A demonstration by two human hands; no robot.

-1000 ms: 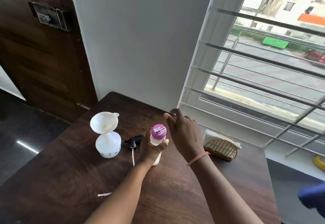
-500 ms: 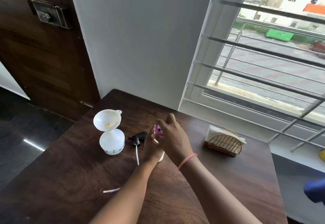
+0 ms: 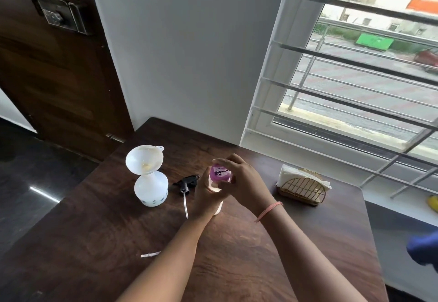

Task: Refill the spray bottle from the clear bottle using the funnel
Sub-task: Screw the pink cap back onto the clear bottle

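A white spray bottle point(image 3: 151, 190) without its head stands on the dark wooden table point(image 3: 118, 242), with a white funnel point(image 3: 144, 159) seated in its neck. Its black spray head point(image 3: 187, 182) with a clear dip tube lies on the table just to the right. My left hand point(image 3: 206, 197) grips the body of the clear bottle point(image 3: 216, 188), which stands upright near the table's middle. My right hand point(image 3: 244, 180) curls its fingers round the bottle's pink cap point(image 3: 220, 173) from the right side.
A gold wire napkin holder point(image 3: 304, 188) with white napkins stands to the right. A small white strip point(image 3: 150, 254) lies near the front left. A white wall and a barred window rise behind the table. A wooden door is at the left.
My right hand has come down from above the bottle and closed round the pink cap. My left hand keeps its hold on the bottle's body.
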